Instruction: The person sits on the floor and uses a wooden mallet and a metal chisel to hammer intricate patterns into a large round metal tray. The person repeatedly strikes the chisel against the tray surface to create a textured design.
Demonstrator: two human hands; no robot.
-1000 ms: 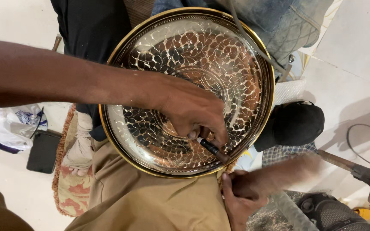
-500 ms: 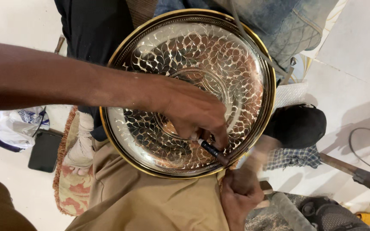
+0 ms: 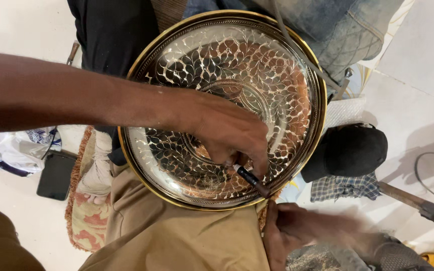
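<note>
While my left hand (image 3: pixel 229 133) keeps pinching the chisel (image 3: pixel 251 179) on the engraved tray (image 3: pixel 287 65), my right hand (image 3: pixel 297 231) has dropped away blurred, grip unclear, so the strike looks done.

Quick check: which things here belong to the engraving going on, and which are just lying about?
In use:
engraved metal tray
punch tool, held in left hand
right hand, blurred, below the tray

Lying about:
black cap
checked cloth
dark phone
hammer

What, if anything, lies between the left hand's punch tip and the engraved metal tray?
Nothing visible does. The left hand holds the dark punch with its tip down against the round engraved tray near its lower rim. The blurred right hand is below the tray, apart.
</note>
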